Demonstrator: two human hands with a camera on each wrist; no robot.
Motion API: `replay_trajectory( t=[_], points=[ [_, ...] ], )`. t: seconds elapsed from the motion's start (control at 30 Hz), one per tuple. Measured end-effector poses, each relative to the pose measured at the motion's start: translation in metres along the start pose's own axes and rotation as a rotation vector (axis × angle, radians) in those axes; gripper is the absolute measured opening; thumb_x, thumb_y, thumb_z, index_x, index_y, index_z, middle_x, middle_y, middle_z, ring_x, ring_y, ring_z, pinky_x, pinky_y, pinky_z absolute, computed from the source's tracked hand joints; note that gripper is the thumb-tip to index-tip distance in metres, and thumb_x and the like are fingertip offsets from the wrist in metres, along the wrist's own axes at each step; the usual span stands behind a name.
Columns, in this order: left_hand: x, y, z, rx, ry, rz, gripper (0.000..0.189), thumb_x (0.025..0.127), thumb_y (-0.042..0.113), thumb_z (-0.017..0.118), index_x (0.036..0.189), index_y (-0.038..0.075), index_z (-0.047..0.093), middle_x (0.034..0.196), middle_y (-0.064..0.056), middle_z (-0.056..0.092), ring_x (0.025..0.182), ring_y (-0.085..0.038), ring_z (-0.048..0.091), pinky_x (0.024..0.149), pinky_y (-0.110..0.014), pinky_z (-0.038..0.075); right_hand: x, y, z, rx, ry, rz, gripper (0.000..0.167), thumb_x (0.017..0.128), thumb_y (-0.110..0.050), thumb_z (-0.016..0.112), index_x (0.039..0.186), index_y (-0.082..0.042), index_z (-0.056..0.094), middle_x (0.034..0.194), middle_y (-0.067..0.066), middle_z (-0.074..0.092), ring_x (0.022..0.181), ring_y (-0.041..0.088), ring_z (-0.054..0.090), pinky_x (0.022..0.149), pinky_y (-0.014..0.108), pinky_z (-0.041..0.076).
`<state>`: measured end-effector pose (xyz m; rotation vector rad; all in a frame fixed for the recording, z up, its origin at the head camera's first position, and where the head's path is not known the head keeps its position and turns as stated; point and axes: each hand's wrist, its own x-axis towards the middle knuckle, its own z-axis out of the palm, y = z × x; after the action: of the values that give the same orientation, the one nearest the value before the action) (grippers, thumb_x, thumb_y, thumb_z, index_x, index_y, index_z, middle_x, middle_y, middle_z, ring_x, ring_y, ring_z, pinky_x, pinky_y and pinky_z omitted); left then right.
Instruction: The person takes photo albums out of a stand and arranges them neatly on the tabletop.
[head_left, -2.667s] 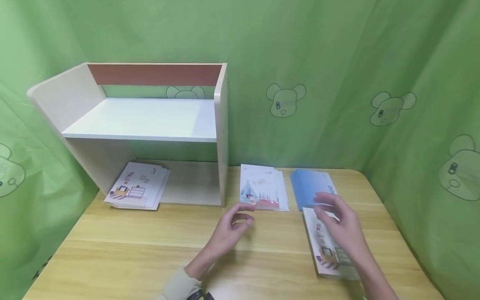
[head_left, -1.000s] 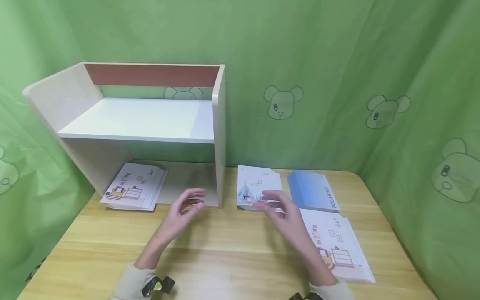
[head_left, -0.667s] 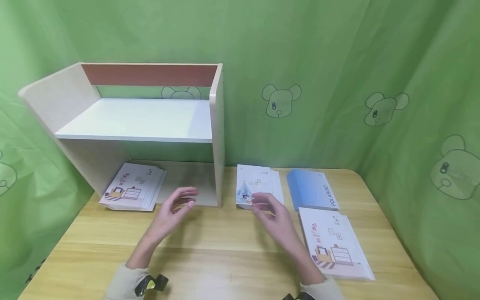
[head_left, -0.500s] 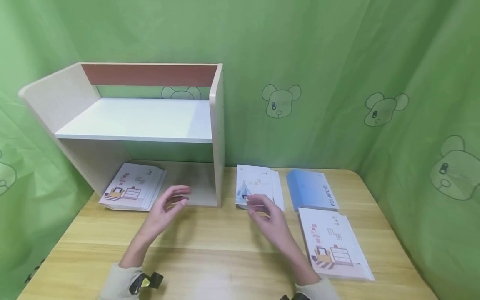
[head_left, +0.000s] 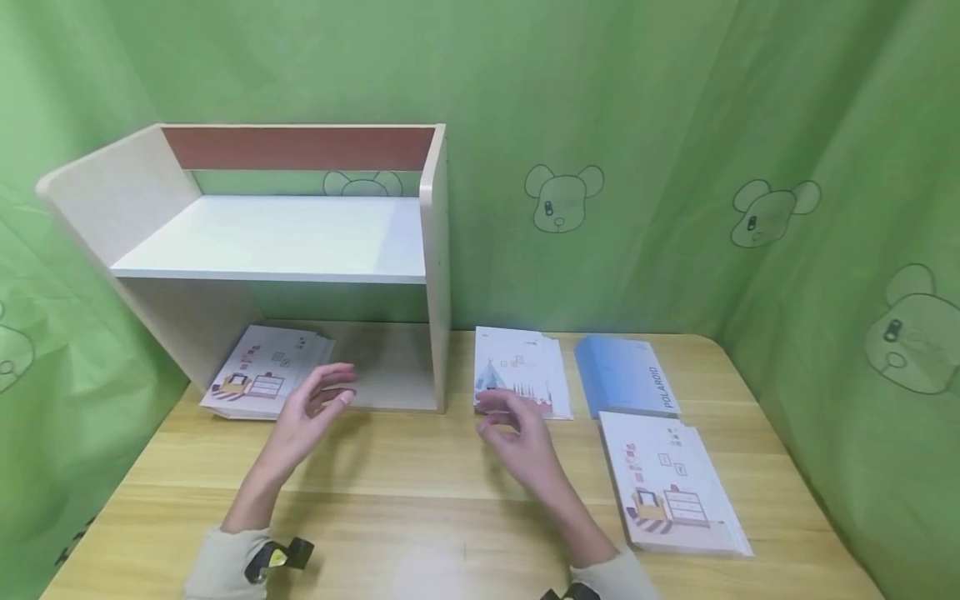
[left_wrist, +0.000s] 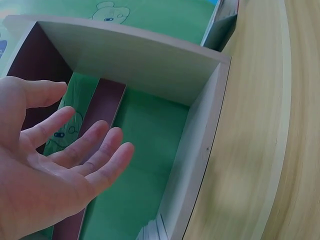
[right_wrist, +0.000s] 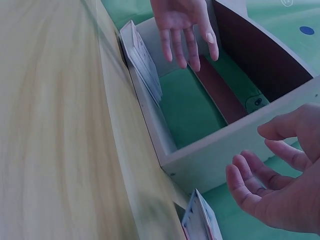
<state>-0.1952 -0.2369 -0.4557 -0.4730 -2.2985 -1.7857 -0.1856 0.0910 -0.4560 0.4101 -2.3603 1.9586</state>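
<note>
My left hand (head_left: 303, 425) hovers in front of the two-tier shelf (head_left: 438, 275), fingers relaxed and holding nothing. Just beyond it, a stack of white printed booklets or cards (head_left: 251, 367) lies on the shelf's lower level, its near end overhanging the front edge and partly hidden by my fingers. My right hand (head_left: 521, 442) is held above the table with loosely bent fingers, nothing in its grasp. Its fingertips overlap the near edge of a second white stack with a tent picture (head_left: 510, 354); contact cannot be made out. In the left wrist view, the palm of my left hand (left_wrist: 60, 175) shows bare.
Right of the tent stack lies a blue stack lettered POLAROID (head_left: 626, 375). Nearer me is another white stack with a furniture picture (head_left: 667, 483). All rest on the wooden table (head_left: 420, 517). A green curtain with bear faces (head_left: 637, 108) hangs behind and at both sides.
My right hand has moved left from over the furniture-picture stack to the front of the tent stack. My left hand has moved left towards the shelf's stack. The stacks stay in place.
</note>
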Motion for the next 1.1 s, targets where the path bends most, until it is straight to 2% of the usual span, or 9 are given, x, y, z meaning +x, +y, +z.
replay_trajectory(
  t=[0.13, 0.27, 0.57, 0.7, 0.9, 1.0, 1.1],
  points=[
    [-0.001, -0.001, -0.007, 0.020, 0.017, -0.007, 0.042, 0.102, 0.007, 0.062, 0.141, -0.002, 0.051, 0.137, -0.025, 0.058, 0.120, -0.021, 0.060, 0.097, -0.020, 0.054, 0.000, 0.002, 0.010, -0.020, -0.004, -0.001, 0.035, 0.091, 0.005, 0.070, 0.123, -0.009, 0.068, 0.117, 0.008, 0.071, 0.105, 0.030, 0.068, 0.084, 0.029, 0.060],
    [-0.003, -0.001, -0.014, 0.048, 0.041, -0.020, 0.041, 0.102, 0.007, 0.062, 0.140, -0.003, 0.052, 0.137, -0.021, 0.058, 0.118, -0.015, 0.060, 0.095, -0.020, 0.055, 0.000, 0.002, 0.020, -0.029, -0.015, 0.002, 0.034, 0.091, 0.003, 0.070, 0.123, -0.010, 0.068, 0.117, 0.007, 0.071, 0.104, 0.027, 0.069, 0.085, 0.030, 0.060],
    [-0.003, -0.001, -0.027, 0.082, 0.069, -0.018, 0.040, 0.103, 0.009, 0.062, 0.139, -0.004, 0.054, 0.138, -0.023, 0.057, 0.119, -0.014, 0.059, 0.096, -0.017, 0.053, 0.007, 0.001, 0.039, 0.009, -0.057, -0.009, 0.033, 0.093, 0.002, 0.067, 0.126, -0.001, 0.065, 0.122, 0.018, 0.067, 0.107, 0.032, 0.067, 0.087, 0.029, 0.060],
    [-0.004, -0.004, -0.034, 0.100, 0.075, -0.006, 0.039, 0.103, 0.008, 0.062, 0.139, -0.004, 0.054, 0.137, -0.023, 0.057, 0.119, -0.011, 0.059, 0.097, -0.017, 0.052, 0.009, 0.000, 0.047, 0.032, -0.063, -0.013, 0.033, 0.093, 0.003, 0.067, 0.125, -0.002, 0.065, 0.122, 0.019, 0.067, 0.107, 0.035, 0.067, 0.087, 0.028, 0.060],
    [-0.004, -0.006, -0.044, 0.112, 0.083, 0.019, 0.036, 0.102, 0.005, 0.062, 0.136, -0.005, 0.056, 0.135, -0.028, 0.057, 0.118, -0.022, 0.061, 0.099, -0.017, 0.051, 0.015, 0.000, 0.059, 0.046, -0.074, -0.017, 0.033, 0.093, 0.001, 0.067, 0.126, -0.005, 0.065, 0.122, 0.020, 0.067, 0.107, 0.031, 0.067, 0.088, 0.029, 0.060],
    [-0.005, -0.007, -0.049, 0.148, 0.113, 0.028, 0.034, 0.102, 0.005, 0.062, 0.134, -0.005, 0.058, 0.132, -0.026, 0.059, 0.117, -0.025, 0.062, 0.098, -0.016, 0.051, 0.016, 0.000, 0.065, 0.060, -0.083, -0.020, 0.034, 0.093, 0.002, 0.066, 0.127, -0.003, 0.064, 0.122, 0.022, 0.066, 0.107, 0.032, 0.067, 0.088, 0.030, 0.061],
    [-0.009, -0.008, -0.055, 0.197, 0.159, 0.022, 0.033, 0.102, 0.006, 0.063, 0.133, -0.004, 0.060, 0.131, -0.024, 0.060, 0.115, -0.021, 0.063, 0.097, -0.014, 0.050, 0.018, 0.001, 0.074, 0.074, -0.097, -0.015, 0.035, 0.093, 0.003, 0.065, 0.128, 0.000, 0.063, 0.122, 0.024, 0.066, 0.108, 0.035, 0.067, 0.090, 0.030, 0.060]
  ],
)
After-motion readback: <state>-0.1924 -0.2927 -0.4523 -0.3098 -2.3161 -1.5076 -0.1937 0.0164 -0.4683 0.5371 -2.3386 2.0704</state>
